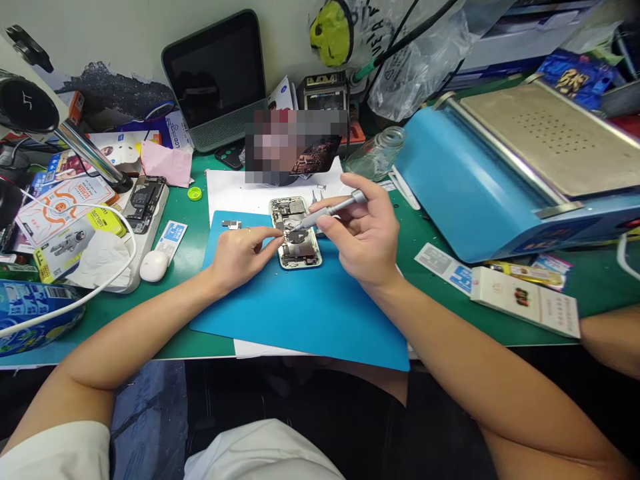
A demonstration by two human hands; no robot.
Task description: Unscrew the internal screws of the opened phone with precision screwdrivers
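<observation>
An opened phone [296, 233], its insides bare, lies on a blue mat [305, 307] on the green table. My right hand [363, 230] is closed round a grey precision screwdriver [327, 211], whose tip rests inside the phone. My left hand [243, 253] lies on the mat at the phone's left edge. Its fingertips are pinched together against a small part inside the phone. A small loose metal part [231, 225] sits on the mat's far left corner.
A blue heating machine [515, 167] fills the right side. A glass jar [377, 153], a tablet [217, 80] and a second opened phone [145, 200] stand behind. Boxes, cards [525, 300] and a white cable [75, 303] crowd both sides. Another person's arm [610, 337] shows at right.
</observation>
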